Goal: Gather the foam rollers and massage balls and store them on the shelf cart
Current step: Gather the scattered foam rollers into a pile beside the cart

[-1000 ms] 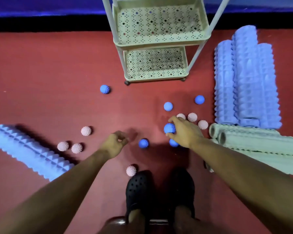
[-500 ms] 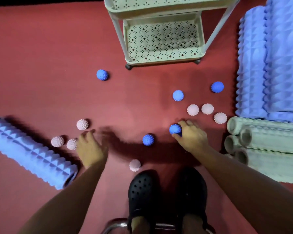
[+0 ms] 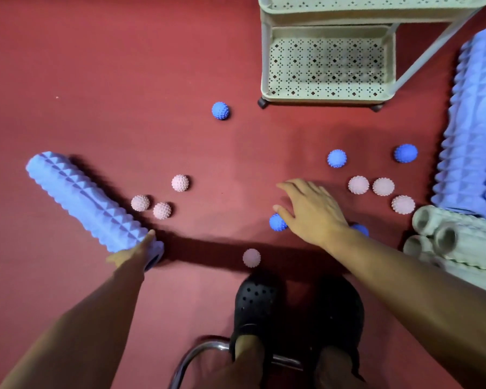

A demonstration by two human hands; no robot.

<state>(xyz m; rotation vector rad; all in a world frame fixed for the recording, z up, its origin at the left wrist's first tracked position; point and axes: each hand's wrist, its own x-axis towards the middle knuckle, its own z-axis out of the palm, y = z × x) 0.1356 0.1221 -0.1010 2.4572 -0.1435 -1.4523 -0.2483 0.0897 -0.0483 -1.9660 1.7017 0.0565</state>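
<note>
My left hand [image 3: 132,252] grips the near end of a blue ridged foam roller [image 3: 79,197] that lies on the red floor at the left; my thumb is on top and my fingers are hidden. My right hand [image 3: 312,211] hovers low with fingers spread, thumb touching a blue spiky ball [image 3: 277,223]. Another blue ball [image 3: 362,229] peeks out behind that wrist. Several pink balls [image 3: 180,183] and blue balls [image 3: 220,110] are scattered around. The cream shelf cart [image 3: 267,63] stands at the top right, and its perforated trays hold nothing.
Blue foam rollers [image 3: 472,153] are stacked at the right edge, with pale green rollers [image 3: 460,242] below them. My black clogs [image 3: 257,301] stand just behind a pink ball [image 3: 251,257]. A chrome bar [image 3: 197,352] curves by my feet.
My left hand swung left from the pink balls to the roller's end. My right hand spread its fingers and moved left to the other blue ball. The view shifted left and closer.
</note>
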